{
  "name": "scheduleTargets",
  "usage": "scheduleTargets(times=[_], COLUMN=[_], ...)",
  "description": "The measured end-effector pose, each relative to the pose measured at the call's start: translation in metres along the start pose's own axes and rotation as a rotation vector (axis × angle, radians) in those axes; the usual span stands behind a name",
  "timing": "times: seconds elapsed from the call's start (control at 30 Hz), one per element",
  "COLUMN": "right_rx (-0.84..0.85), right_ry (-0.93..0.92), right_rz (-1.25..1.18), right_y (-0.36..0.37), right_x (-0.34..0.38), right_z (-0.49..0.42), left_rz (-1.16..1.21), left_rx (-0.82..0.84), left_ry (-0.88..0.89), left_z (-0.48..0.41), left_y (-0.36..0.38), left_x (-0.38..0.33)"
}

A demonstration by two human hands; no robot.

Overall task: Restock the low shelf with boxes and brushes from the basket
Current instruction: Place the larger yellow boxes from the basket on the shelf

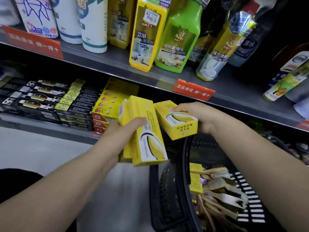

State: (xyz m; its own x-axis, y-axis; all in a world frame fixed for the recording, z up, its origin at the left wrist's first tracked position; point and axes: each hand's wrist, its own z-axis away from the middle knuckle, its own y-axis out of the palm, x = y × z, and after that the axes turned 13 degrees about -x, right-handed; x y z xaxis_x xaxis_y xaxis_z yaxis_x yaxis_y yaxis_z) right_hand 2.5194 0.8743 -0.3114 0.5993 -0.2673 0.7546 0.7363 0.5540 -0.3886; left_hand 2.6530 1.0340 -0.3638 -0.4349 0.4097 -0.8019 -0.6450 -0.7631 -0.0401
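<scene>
Before the low grey shelf, the left hand grips a stack of long yellow cardboard boxes, fingers hidden behind it, while the right hand clutches 1 matching box above the black plastic basket.

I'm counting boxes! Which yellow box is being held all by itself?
The yellow box in the right hand. It is gripped alone, while the left hand grips several yellow boxes stacked together.
</scene>
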Motion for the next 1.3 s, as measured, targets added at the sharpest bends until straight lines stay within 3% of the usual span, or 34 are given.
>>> scheduleTargets(times=[0.13,0.27,0.37,0.57,0.77,1.13,1.3], right_rx=[-0.009,0.000,0.120,0.260,0.248,0.265,0.273], right_ry=[0.017,-0.138,-0.197,-0.330,-0.302,-0.418,-0.344], right_rz=[0.287,1.070,1.360,1.411,1.313,1.376,1.380], right_y=[0.051,0.071,0.083,0.108,0.121,0.118,0.116], right_x=[-0.002,-0.022,-0.031,-0.054,-0.068,-0.073,-0.061], right_z=[-0.059,-0.107,-0.129,-0.167,-0.176,-0.177,-0.163], left_rz=[-0.047,-0.149,-0.191,-0.234,-0.254,-0.294,-0.311], left_rx=[-0.187,-0.197,-0.209,-0.177,-0.167,-0.172,-0.152], left_ry=[0.119,0.122,0.183,0.249,0.228,0.236,0.223], left_z=[-0.025,-0.046,-0.059,-0.072,-0.080,-0.085,-0.083], left_y=[-0.031,-0.047,-0.058,-0.064,-0.057,-0.052,-0.049], left_x=[-0.017,-0.024,-0.026,-0.031,-0.029,-0.025,-0.022])
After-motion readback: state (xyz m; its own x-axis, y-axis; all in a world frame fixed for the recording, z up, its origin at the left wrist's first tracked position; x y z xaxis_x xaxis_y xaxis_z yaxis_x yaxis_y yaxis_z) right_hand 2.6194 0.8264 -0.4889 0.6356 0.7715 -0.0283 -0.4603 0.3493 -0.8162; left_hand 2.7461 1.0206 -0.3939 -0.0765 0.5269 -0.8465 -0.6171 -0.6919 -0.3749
